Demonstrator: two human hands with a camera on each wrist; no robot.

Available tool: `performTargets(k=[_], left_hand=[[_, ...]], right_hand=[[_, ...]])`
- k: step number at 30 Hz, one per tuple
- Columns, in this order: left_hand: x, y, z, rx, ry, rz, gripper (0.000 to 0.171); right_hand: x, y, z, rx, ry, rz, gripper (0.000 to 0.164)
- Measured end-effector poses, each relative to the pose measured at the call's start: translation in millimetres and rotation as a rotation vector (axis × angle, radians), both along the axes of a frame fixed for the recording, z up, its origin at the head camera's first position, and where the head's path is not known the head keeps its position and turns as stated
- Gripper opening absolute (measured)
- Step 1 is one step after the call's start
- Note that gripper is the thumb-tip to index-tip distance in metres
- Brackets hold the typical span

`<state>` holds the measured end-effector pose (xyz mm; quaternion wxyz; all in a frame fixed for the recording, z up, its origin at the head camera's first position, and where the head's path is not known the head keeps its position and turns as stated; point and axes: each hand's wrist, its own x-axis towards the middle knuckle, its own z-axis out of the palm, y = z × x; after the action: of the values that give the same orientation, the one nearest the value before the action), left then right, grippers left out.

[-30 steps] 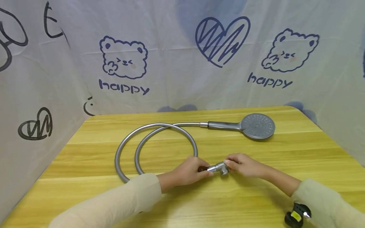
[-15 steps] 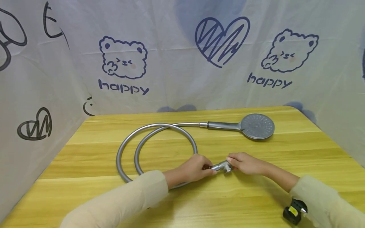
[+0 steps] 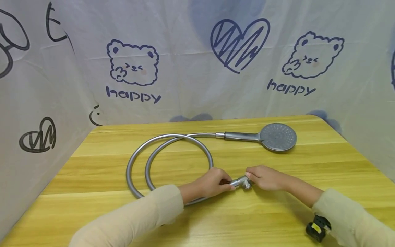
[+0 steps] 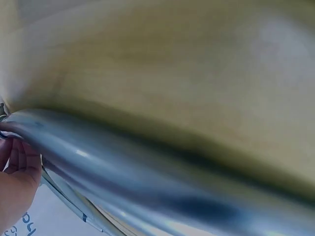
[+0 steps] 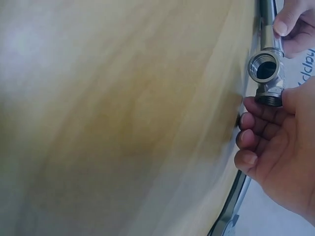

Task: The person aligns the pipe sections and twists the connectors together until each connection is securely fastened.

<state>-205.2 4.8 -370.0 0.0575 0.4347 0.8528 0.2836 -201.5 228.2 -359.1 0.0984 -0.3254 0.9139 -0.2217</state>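
Observation:
My left hand (image 3: 213,181) grips the metal end connector (image 3: 235,183) of a grey shower hose (image 3: 128,171). Against that connector sits a chrome tee fitting (image 3: 246,183), which the thumb and index finger of my right hand (image 3: 266,177) pinch at its far end. The right wrist view shows the fitting's threaded side opening (image 5: 266,71) facing the camera, with the right hand's (image 5: 280,142) other fingers curled below it. A thick stretch of hose (image 4: 123,167) crosses the left wrist view and runs to the left hand (image 4: 19,167).
The hose loops on the wood-grain table (image 3: 102,212) and ends at a grey hand shower (image 3: 278,137) lying towards the back right. A white cloth with drawings (image 3: 191,79) hangs behind and at the sides. A black device (image 3: 318,229) sits at the right sleeve.
Both hands have shifted slightly right with the connector and fitting. The fitting's side outlet has turned a little, and the left sleeve has moved right; the last half second shows hardly any motion.

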Motion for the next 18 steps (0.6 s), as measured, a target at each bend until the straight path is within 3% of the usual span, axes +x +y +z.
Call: performTargets(k=[9, 18], left_hand=[[0.7, -0.4, -0.5, 0.021, 0.045, -0.028, 0.018], [3.2, -1.9, 1.4, -0.053, 0.065, -0.027, 0.019]], right_hand=[[0.8, 0.2, -1.0, 0.111, 0.114, -0.001, 0.027], [4.5, -3.7, 1.5, 0.147, 0.201, -0.002, 0.024]])
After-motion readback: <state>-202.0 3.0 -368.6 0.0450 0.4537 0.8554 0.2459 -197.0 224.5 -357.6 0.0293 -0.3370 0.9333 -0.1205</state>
